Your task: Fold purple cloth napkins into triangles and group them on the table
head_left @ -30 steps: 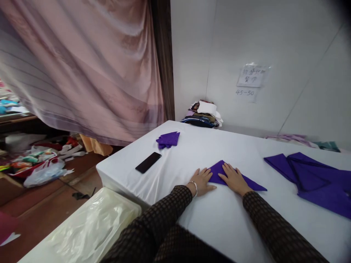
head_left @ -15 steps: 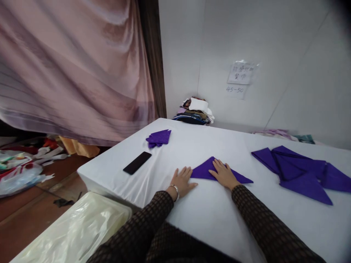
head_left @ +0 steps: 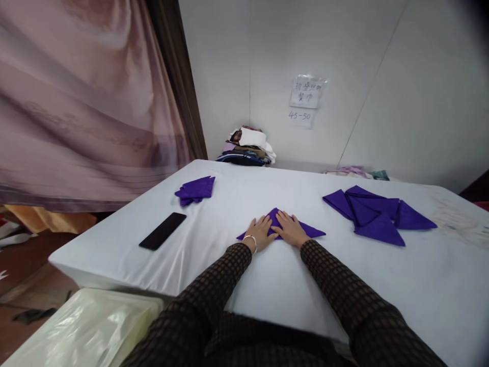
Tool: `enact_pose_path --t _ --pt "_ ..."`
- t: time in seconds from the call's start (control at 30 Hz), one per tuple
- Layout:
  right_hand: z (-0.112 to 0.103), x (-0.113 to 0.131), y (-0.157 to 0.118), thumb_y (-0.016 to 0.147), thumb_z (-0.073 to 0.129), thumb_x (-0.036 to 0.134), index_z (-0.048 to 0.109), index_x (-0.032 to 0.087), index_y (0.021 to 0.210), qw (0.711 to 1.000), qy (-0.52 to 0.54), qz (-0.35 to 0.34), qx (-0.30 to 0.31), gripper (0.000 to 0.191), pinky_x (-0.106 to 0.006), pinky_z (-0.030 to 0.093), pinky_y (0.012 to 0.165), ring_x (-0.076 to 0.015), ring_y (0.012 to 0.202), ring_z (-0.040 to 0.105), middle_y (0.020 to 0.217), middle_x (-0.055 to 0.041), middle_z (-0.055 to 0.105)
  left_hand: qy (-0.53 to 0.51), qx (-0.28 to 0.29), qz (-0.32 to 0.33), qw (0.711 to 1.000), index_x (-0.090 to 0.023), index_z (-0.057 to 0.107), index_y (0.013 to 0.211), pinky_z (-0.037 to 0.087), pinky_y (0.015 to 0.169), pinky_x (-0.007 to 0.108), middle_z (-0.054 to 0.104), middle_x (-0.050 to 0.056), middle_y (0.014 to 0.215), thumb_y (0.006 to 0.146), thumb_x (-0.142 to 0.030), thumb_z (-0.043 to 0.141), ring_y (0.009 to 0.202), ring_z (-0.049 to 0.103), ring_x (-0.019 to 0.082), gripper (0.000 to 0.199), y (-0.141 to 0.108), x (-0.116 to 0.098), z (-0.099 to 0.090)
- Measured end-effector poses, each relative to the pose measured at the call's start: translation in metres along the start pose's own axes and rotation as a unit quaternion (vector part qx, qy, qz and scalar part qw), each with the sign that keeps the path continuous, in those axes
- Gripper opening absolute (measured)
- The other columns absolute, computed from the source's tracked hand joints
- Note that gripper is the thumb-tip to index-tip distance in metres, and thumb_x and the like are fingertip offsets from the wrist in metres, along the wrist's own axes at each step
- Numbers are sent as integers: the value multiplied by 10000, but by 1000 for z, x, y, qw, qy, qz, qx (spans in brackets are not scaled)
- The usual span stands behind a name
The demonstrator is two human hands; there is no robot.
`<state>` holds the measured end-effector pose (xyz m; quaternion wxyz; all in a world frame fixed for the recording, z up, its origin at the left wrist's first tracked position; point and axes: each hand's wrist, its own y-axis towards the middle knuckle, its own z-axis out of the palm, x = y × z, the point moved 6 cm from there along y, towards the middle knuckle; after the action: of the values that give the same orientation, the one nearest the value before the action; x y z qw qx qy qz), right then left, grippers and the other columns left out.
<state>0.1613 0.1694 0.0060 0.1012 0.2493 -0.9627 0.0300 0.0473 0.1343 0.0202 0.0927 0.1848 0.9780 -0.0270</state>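
Note:
A purple cloth (head_left: 311,231), folded into a flat triangle with its peak pointing away from me, lies on the white-covered table (head_left: 282,285). My left hand (head_left: 261,232) rests flat on its left part, fingers spread, a bracelet at the wrist. Beside it, my right hand (head_left: 289,229) presses flat on the middle and right part with its fingers apart. The two thumbs nearly meet. Part of the cloth is hidden beneath both hands.
Several folded purple cloths (head_left: 376,214) lie on the right. A pleated purple cloth (head_left: 195,190) and a black phone (head_left: 163,231) lie on the left. Stacked fabrics (head_left: 248,148) stand behind the table. A plastic-covered bin (head_left: 95,326) is at lower left.
The view has turned to the right. My left hand has moved from the cloth's left tip onto the cloth, closer to my right hand.

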Motion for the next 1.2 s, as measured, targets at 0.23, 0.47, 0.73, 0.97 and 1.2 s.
enact_pose_path --t 0.23,0.47,0.73,0.97,1.2 --pt "-4 0 2 902 196 608 252 134 1459 999 29 4 13 733 -472 82 1116 -229 1415 98 1535 -94 173 -3 8 -3 1000 -181 279 1438 119 1146 474 221 64 1528 892 -572 260 1415 145 225 671 1 9 8" --pt "-10 -30 -19 891 203 639 255 173 1461 1000 14 7 -8 738 -466 32 1126 -221 1417 94 1539 -83 157 6 10 -5 1000 -186 275 1439 108 1149 471 205 57 1533 889 -578 237 1419 125 221 677 4 8 8" --pt "-22 -112 -72 916 197 575 263 204 1456 991 -15 132 13 658 -524 90 1114 -239 1411 132 1533 -69 191 -3 10 -4 1000 -181 266 1442 109 1150 469 202 55 1533 889 -584 210 1419 124 218 687 3 8 7" --pt "-35 -59 -65 908 202 598 244 145 1462 997 -21 70 -35 717 -475 52 1130 -232 1416 102 1535 -97 171 2 10 -5 1000 -176 263 1444 101 1148 471 181 59 1538 887 -584 211 1421 113 215 692 4 8 9" --pt "-21 12 -10 902 186 617 259 142 1458 999 21 -29 7 735 -456 48 1125 -231 1416 102 1534 -98 176 -2 7 -12 1000 -191 284 1432 106 1144 469 219 65 1528 892 -547 265 1416 142 214 647 3 8 8"
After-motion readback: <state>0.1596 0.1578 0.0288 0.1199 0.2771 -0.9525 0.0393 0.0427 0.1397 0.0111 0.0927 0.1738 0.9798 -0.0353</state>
